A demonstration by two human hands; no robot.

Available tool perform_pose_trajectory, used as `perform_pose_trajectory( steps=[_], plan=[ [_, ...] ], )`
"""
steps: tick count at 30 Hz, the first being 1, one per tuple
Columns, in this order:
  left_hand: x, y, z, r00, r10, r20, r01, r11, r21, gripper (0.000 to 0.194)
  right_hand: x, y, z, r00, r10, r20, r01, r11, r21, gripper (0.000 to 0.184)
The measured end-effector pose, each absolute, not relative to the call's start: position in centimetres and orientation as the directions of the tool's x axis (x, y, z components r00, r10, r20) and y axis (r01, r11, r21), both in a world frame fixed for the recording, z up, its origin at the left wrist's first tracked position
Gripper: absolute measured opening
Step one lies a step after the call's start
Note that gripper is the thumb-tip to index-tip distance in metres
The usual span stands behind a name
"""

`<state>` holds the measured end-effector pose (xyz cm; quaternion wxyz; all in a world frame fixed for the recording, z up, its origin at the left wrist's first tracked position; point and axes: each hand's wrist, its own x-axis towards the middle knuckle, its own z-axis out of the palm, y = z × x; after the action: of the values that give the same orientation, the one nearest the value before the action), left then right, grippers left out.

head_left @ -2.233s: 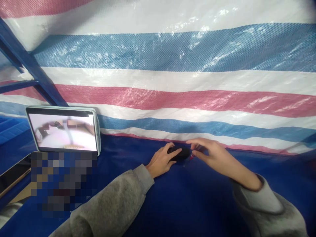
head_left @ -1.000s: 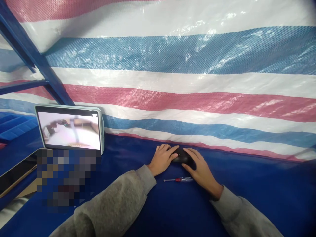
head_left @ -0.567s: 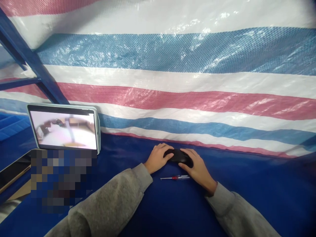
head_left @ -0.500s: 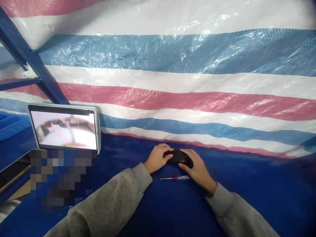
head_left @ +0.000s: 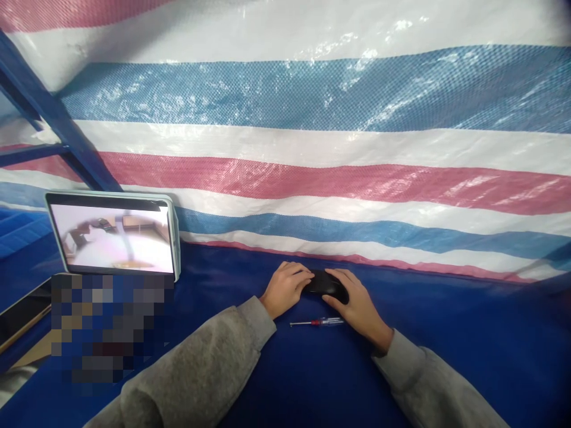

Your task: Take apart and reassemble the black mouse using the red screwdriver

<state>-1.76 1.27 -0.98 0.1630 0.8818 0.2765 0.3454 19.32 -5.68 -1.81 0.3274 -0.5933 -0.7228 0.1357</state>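
A small black rounded object, like a computer mouse (head_left: 322,282), lies on the dark blue cloth near the striped tarp. My left hand (head_left: 284,289) grips its left side with curled fingers. My right hand (head_left: 357,306) wraps over its right side. A small screwdriver (head_left: 316,323) with a clear and red handle lies loose on the cloth just in front of the black object, between my two wrists. Both my arms wear grey sleeves.
A tablet (head_left: 113,236) with a lit screen stands at the left against the striped tarp wall (head_left: 312,148). A blue metal frame (head_left: 53,113) rises at the far left. A flat dark slab (head_left: 22,312) lies at the left edge.
Earlier my right hand held the screwdriver at the black object; it has since laid the tool on the cloth and closed on the object. In the last second both hands barely shifted.
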Motion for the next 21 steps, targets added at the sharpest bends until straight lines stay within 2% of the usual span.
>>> perform_pose_trajectory(
  steps=[7,12,21],
  plan=[
    [-1.7,1.4,-0.9,0.605,0.662,0.442,0.406,-0.734,0.544,0.019,19.3,-5.6,-1.8,-0.08,0.95,0.302,0.774,0.25,-0.582,0.053],
    [-1.8,1.4,-0.5,0.688,0.661,0.3,0.416,-0.698,0.583,0.063,19.2,-5.6,-1.6,-0.074,0.955,0.289,0.761,0.241,-0.602,0.051],
    [-1.9,1.6,-0.4,0.695,0.676,0.246,0.397,-0.645,0.652,0.076,19.1,-5.8,-0.8,-0.041,0.949,0.313,0.681,0.256,-0.686,0.049]
  ],
)
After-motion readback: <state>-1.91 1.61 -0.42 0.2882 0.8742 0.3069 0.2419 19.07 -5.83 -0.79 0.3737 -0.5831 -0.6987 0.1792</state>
